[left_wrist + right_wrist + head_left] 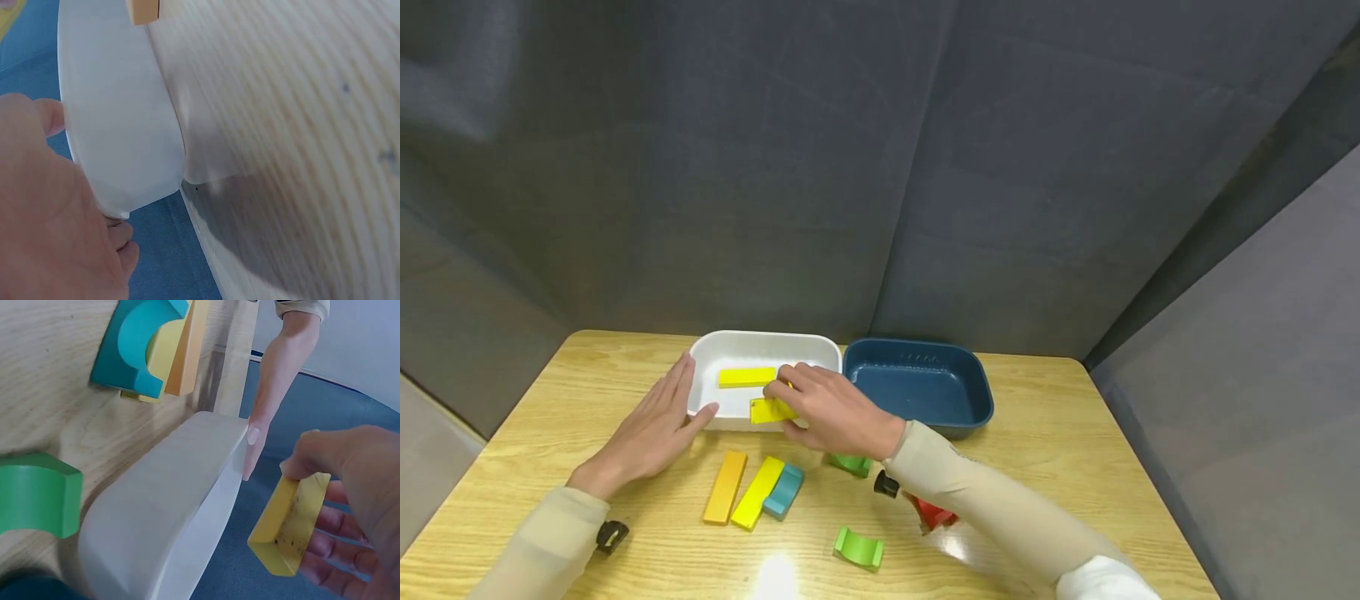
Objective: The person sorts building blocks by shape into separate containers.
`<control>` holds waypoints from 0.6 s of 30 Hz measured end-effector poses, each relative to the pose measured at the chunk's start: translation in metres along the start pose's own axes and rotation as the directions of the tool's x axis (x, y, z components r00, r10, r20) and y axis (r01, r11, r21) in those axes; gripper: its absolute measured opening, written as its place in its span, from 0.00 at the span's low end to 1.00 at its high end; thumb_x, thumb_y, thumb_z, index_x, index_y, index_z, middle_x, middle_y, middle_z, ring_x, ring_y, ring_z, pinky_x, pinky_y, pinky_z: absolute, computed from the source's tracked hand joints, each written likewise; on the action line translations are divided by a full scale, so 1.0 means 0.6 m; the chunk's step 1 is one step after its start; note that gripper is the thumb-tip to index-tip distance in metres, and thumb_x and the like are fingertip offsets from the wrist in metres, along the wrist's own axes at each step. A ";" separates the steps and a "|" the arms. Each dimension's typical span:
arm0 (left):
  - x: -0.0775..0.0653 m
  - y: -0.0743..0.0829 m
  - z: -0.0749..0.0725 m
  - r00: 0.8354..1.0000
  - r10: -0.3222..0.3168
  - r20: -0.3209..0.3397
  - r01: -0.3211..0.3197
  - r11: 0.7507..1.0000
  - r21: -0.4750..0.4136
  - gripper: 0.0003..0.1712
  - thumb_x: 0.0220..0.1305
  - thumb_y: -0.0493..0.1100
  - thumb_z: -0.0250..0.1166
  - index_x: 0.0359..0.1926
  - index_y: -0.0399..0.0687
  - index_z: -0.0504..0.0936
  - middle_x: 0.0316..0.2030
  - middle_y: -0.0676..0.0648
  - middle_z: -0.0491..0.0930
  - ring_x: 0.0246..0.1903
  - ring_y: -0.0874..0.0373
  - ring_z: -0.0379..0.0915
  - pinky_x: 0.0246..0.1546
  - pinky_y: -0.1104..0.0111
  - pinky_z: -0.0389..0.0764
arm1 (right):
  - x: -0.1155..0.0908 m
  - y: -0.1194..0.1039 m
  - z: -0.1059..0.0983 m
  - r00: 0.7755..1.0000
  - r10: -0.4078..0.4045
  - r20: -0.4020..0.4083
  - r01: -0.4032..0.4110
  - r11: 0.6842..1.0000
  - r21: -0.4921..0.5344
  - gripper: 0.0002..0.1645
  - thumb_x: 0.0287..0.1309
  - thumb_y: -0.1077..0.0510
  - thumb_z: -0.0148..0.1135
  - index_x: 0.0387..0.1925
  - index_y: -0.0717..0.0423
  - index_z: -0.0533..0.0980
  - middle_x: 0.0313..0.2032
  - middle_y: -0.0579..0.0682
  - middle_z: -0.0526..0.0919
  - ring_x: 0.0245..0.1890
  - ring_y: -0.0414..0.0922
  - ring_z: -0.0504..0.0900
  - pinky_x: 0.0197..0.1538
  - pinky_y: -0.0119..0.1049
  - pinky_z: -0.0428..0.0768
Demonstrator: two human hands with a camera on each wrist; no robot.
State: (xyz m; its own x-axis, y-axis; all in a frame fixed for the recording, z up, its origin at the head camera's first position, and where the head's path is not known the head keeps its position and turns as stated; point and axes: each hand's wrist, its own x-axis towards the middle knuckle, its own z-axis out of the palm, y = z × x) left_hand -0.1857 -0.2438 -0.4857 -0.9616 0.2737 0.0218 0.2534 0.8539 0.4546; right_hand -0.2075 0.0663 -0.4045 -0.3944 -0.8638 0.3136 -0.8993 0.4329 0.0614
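While your right hand (831, 408) pinches the yellow block (767, 411) above the white tray's (767, 337) near side, it seems best to keep the block clear of the tray's near rim and release it gently inside. Your left hand (655, 421), fingers straight, touches the tray's left end; keep that steady. The yellow bar (747, 377) lies toward the tray's far wall, leaving bare floor nearer you. The navy tray (917, 396) crowds its right end.

Left arm (538, 546) stretched forward; left hand (651, 429) extended, fingers (672, 387) straight, thumb (703, 416) spread aside. Right arm (1000, 508) slanting across from right; right hand (838, 410) back upward, thumb and fingers pinching, exact finger bend hard to judge.
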 end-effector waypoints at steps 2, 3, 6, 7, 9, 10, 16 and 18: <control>0.000 0.001 0.000 1.000 0.002 -0.002 -0.002 1.000 0.000 0.56 0.83 0.67 0.48 0.85 0.35 0.30 0.86 0.38 0.24 0.84 0.33 0.31 0.82 0.37 0.43 | 0.008 0.002 0.000 1.000 0.009 -0.004 -0.009 1.000 -0.002 0.23 0.66 0.53 0.73 0.59 0.50 0.78 0.49 0.46 0.81 0.42 0.41 0.78 0.48 0.27 0.81; 0.000 0.001 -0.001 1.000 0.002 -0.003 -0.002 1.000 0.000 0.56 0.83 0.67 0.48 0.85 0.35 0.30 0.86 0.38 0.24 0.84 0.33 0.31 0.82 0.37 0.44 | 0.013 0.003 0.001 1.000 0.014 -0.005 -0.014 1.000 -0.005 0.23 0.66 0.53 0.73 0.59 0.50 0.78 0.49 0.46 0.81 0.43 0.41 0.78 0.48 0.27 0.81; 0.001 0.003 -0.002 1.000 0.007 -0.009 -0.007 1.000 -0.001 0.56 0.83 0.68 0.47 0.85 0.35 0.30 0.86 0.36 0.26 0.84 0.33 0.32 0.82 0.37 0.44 | 0.026 0.007 0.002 1.000 0.031 -0.007 -0.031 0.999 -0.023 0.23 0.66 0.53 0.73 0.59 0.50 0.78 0.49 0.46 0.80 0.43 0.42 0.78 0.49 0.28 0.82; 0.001 0.003 -0.001 1.000 0.008 -0.009 -0.008 1.000 -0.002 0.56 0.83 0.68 0.47 0.85 0.35 0.30 0.86 0.36 0.26 0.84 0.33 0.32 0.82 0.37 0.44 | 0.030 0.009 0.003 0.999 0.034 -0.005 -0.034 0.999 -0.034 0.23 0.66 0.53 0.73 0.60 0.50 0.78 0.49 0.47 0.80 0.44 0.42 0.78 0.50 0.28 0.82; 0.002 0.003 -0.001 1.000 0.006 -0.007 -0.006 1.000 -0.001 0.57 0.83 0.68 0.47 0.85 0.35 0.30 0.86 0.36 0.26 0.84 0.33 0.31 0.82 0.37 0.44 | 0.040 0.011 0.004 0.999 0.043 0.008 -0.042 0.998 -0.048 0.23 0.67 0.53 0.73 0.60 0.50 0.77 0.50 0.47 0.80 0.44 0.42 0.79 0.51 0.29 0.83; 0.003 0.003 -0.001 1.000 0.005 -0.006 -0.005 1.000 0.000 0.57 0.83 0.68 0.47 0.85 0.35 0.30 0.86 0.36 0.26 0.84 0.33 0.31 0.82 0.37 0.44 | 0.045 0.013 0.004 0.999 0.049 0.015 -0.048 0.998 -0.050 0.24 0.67 0.53 0.73 0.61 0.50 0.77 0.50 0.48 0.81 0.45 0.42 0.79 0.52 0.29 0.83; 0.005 0.005 0.000 1.000 0.004 -0.002 -0.004 1.000 0.003 0.56 0.83 0.68 0.47 0.85 0.36 0.30 0.86 0.38 0.24 0.84 0.33 0.32 0.82 0.38 0.43 | 0.072 0.026 0.012 0.994 0.082 0.071 -0.079 0.995 -0.055 0.25 0.69 0.52 0.72 0.63 0.51 0.77 0.54 0.49 0.82 0.48 0.43 0.80 0.58 0.29 0.82; 0.005 0.007 0.000 1.000 0.006 -0.002 -0.006 1.000 0.002 0.56 0.83 0.67 0.48 0.85 0.35 0.30 0.86 0.37 0.25 0.84 0.33 0.32 0.82 0.38 0.43 | 0.080 0.032 0.017 0.993 0.086 0.083 -0.081 0.995 -0.058 0.25 0.69 0.51 0.71 0.63 0.51 0.77 0.55 0.49 0.82 0.47 0.42 0.80 0.58 0.29 0.82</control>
State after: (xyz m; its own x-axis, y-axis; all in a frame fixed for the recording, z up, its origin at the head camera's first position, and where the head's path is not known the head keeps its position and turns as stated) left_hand -0.1875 -0.2394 -0.4840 -0.9602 0.2779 0.0265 0.2594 0.8531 0.4527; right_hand -0.2455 0.0306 -0.3978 -0.4844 -0.8420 0.2375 -0.8520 0.5157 0.0906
